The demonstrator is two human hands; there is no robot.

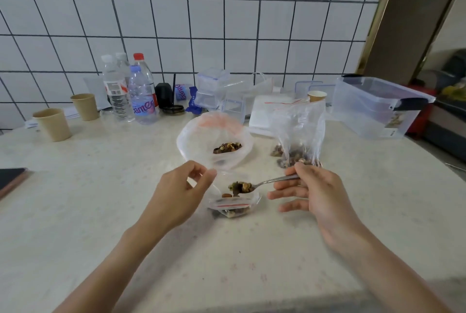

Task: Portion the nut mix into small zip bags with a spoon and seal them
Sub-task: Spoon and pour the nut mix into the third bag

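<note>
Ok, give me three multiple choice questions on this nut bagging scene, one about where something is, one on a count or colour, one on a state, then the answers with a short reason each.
1. Where is the loaded spoon?
A. Over the small zip bag's mouth
B. Inside the clear storage tub
C. Lying flat on the counter

2. How many paper cups stand left of the water bottles?
A. None
B. Two
C. Four

3. What state is the small zip bag in?
A. Sealed and empty
B. Held open, partly filled
C. Torn in half

Answers:
1 A: the right hand holds it above that bag.
2 B: two paper cups stand there.
3 B: the left hand pinches its edge, with nuts already inside.
</note>
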